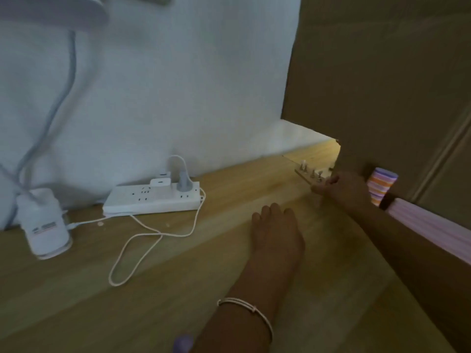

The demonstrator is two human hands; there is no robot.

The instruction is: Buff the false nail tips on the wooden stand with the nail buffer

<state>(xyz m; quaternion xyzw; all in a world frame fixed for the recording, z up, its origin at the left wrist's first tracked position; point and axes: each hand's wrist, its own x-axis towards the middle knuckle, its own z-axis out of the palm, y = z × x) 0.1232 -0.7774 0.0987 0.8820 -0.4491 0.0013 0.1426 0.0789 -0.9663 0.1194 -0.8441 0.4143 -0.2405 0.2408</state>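
Note:
The wooden stand (307, 175) lies far right on the wooden table (127, 289), partly inside a cut opening in a cardboard wall. Several small false nail tips (311, 172) stand upright on it. My right hand (342, 188), in a pink sleeve, pinches the stand's near end. A striped nail buffer (383, 186) in purple, orange and pink stands just behind my right wrist, against the cardboard. My left hand (276, 233), with a bracelet on its wrist, rests palm down on the table to the left of the stand and holds nothing.
A large cardboard sheet (382, 80) fills the right side. A white power strip (153, 198) with plugs and a looping white cable (142, 238) lie mid-left. A white lamp base (43, 225) stands far left. A purple object (182, 343) shows at the bottom edge.

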